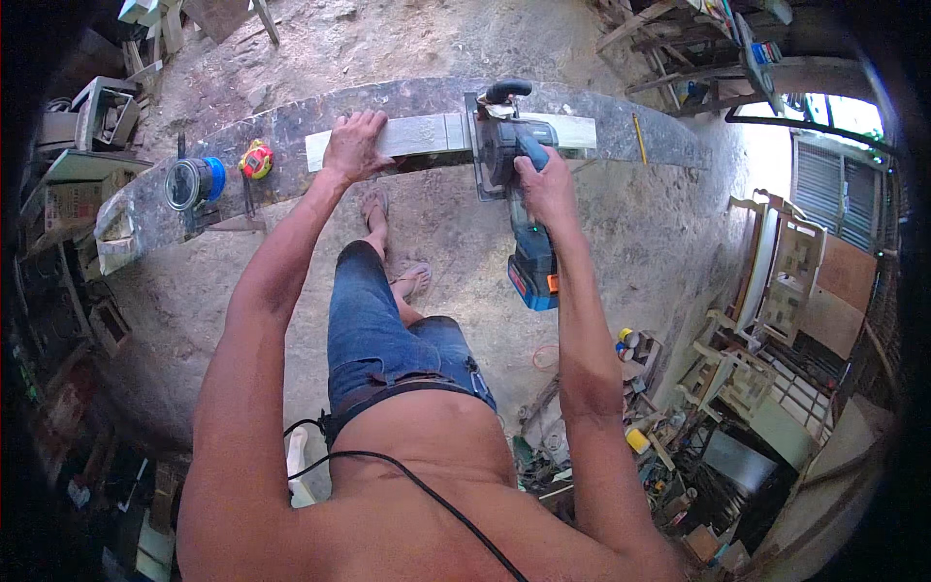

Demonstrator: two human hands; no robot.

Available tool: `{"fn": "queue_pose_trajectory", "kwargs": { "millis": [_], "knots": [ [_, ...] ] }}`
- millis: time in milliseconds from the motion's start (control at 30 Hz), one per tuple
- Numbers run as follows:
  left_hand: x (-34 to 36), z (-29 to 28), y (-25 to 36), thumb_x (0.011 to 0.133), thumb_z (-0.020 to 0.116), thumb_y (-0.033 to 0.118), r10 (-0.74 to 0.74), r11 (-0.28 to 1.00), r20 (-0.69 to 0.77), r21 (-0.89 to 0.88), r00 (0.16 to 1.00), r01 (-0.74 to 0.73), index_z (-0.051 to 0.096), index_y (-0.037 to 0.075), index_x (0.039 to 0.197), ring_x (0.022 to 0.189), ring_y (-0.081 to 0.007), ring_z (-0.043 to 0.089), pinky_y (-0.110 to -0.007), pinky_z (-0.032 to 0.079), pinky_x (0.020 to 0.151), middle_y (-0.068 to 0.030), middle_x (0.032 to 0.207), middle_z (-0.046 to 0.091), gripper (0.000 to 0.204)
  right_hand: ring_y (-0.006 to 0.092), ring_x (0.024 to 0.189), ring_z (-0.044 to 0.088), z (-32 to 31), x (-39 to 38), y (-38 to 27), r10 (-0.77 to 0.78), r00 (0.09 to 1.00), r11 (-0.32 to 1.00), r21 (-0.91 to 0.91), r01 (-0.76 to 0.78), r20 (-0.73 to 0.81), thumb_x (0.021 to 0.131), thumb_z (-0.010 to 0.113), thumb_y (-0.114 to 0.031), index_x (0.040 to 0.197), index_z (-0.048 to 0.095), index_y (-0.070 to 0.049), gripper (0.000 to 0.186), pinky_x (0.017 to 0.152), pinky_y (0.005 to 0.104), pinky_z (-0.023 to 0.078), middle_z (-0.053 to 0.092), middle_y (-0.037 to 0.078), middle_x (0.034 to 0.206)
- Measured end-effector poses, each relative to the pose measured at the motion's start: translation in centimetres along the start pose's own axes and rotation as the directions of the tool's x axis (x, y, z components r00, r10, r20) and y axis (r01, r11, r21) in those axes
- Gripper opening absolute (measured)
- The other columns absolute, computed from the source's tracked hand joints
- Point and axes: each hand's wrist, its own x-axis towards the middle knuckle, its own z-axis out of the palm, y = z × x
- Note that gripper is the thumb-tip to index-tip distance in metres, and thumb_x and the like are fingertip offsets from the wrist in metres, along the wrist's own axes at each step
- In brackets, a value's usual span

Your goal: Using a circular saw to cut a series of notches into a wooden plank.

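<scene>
A pale wooden board (427, 133) lies lengthwise on the worn workbench (291, 116). My left hand (357, 147) presses on the board near its left end, fingers bent over its top and the thumb stretched along the near edge. In my right hand (548, 189) is the handle of a cordless circular saw (499, 150), its battery pack hanging toward me. The saw's base plate rests across the board, right of its middle. A part of the board shows beyond the saw on the right. The blade's contact with the wood is hidden by the saw body.
On the bench's left stand a clear jar with a blue side (191, 182) and a red-yellow tape measure (256, 160). A yellow pencil (639, 139) lies at the right. Wooden furniture parts (790, 272) and scrap crowd the right side; more clutter lines the left. A black cable (417, 475) crosses my body.
</scene>
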Motion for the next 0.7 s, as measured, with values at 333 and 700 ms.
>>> {"fn": "queue_pose_trajectory", "kwargs": {
  "millis": [333, 700],
  "knots": [
    [0.0, 0.3, -0.2, 0.068, 0.095, 0.054, -0.007, 0.999, 0.016, -0.042, 1.000, 0.008, 0.059, 0.012, 0.130, 0.117, -0.0309, 0.066, -0.047, 0.047, 0.095, -0.0096, 0.117, 0.066, 0.083, 0.0450, 0.104, 0.076, -0.3, 2.3, -0.9, 0.047, 0.997, 0.998, 0.032, -0.049, 0.058, 0.098, 0.073, -0.037, 0.129, 0.071, 0.001, 0.049, 0.093, 0.0512, 0.058, 0.078, 0.028, 0.107],
    [-0.2, -0.4, 0.1, 0.069, 0.094, 0.058, 0.004, 1.000, 0.030, -0.017, 1.000, -0.004, 0.058, 0.014, 0.130, 0.114, -0.0281, 0.066, -0.046, 0.048, 0.094, -0.0074, 0.116, 0.064, 0.083, 0.0440, 0.102, 0.077, 0.1, 5.1, -1.3, 0.024, 0.999, 0.999, -0.024, -0.024, 0.033, 0.097, 0.074, -0.038, 0.129, 0.073, 0.001, 0.050, 0.092, 0.0489, 0.059, 0.078, 0.029, 0.106]
  ]
}}
